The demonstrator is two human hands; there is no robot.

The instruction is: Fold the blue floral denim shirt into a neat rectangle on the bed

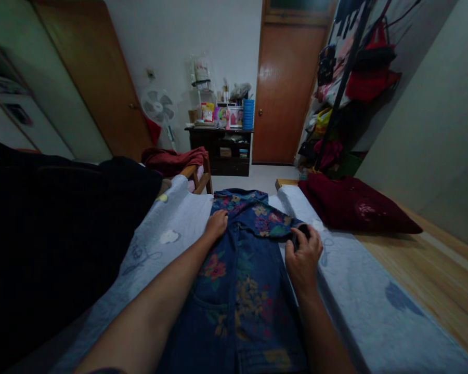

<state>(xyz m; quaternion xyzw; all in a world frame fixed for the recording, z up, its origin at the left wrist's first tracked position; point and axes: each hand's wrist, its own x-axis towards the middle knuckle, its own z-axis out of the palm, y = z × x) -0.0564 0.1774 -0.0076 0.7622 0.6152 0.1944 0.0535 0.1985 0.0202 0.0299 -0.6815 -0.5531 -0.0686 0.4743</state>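
Note:
A dark blue denim jacket (pixel 253 280) with red, yellow and purple flowers lies spread on the bed, its collar end away from me. One sleeve (pixel 271 221) is laid toward the right. My right hand (pixel 304 254) is closed around the cuff, thumb and fingers at the sleeve opening. On the left edge near the shoulder, my left hand (pixel 217 223) is closed on the cloth, its fingertips partly hidden. The jacket's lower end runs out of view at the bottom.
A pale blue sheet (pixel 378 306) covers the bed. Dark clothing (pixel 62 234) is heaped at left; a folded maroon garment (pixel 354 205) lies at right. Beyond are a wooden rail (pixel 203 179) with red cloth, a fan (pixel 159 106), a dark cabinet (pixel 228 169) and a door (pixel 286 93).

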